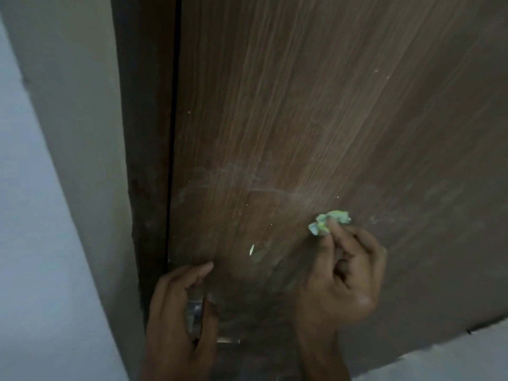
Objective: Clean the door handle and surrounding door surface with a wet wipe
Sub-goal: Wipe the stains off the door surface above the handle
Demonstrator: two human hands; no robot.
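Note:
A brown wood-grain door fills most of the head view, with pale smears and an arc of wipe marks across its lower part. My right hand pinches a crumpled greenish wet wipe and presses it against the door surface. My left hand is wrapped around the metal door handle near the door's left edge, so most of the handle is hidden. A small pale scrap sticks to the door between my hands.
A dark door frame runs down the left of the door, with a thin gap along it. A pale wall lies further left. A light floor or wall strip shows at the lower right.

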